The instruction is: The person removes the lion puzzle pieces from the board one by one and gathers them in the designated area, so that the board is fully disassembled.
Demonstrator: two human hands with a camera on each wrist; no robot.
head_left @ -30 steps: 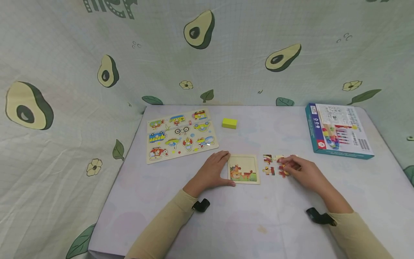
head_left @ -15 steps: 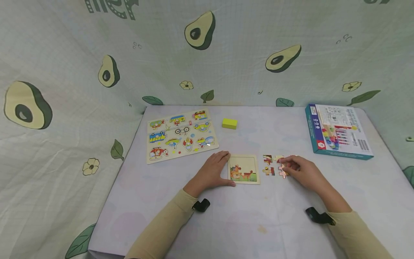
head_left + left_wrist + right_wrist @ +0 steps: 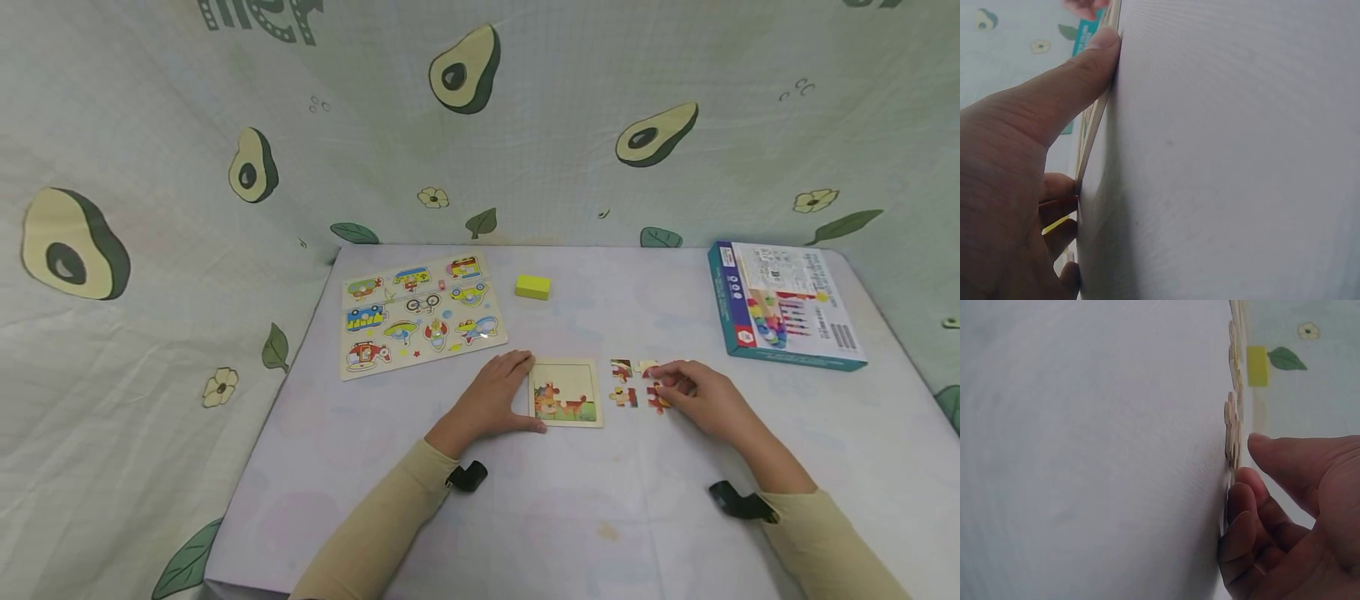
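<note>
In the head view my left hand (image 3: 487, 396) holds the left side of a small wooden puzzle board (image 3: 562, 363), thumb at its near edge and fingers at its far left corner. Several fitted pieces, part of an animal picture, fill the board's lower portion. Loose jigsaw pieces (image 3: 622, 397) lie in rows to the right of it. Over the rightmost ones hovers my right hand (image 3: 701, 400), its fingertips at a red-patterned puzzle piece (image 3: 657, 398). The right wrist view shows a gap between thumb and loosely bent fingers, which touch down beside the pieces (image 3: 1230, 434).
A larger vehicle picture board (image 3: 420, 354) lies at the back left. Near it stands a yellow block (image 3: 532, 287). A flat blue and white box (image 3: 795, 300) lies at the back right. An avocado-print cloth (image 3: 555, 183) hangs behind the table.
The piece under my right fingertips looked pale half a second ago and shows its red pattern again now. My left hand and the puzzle board have stayed in place.
</note>
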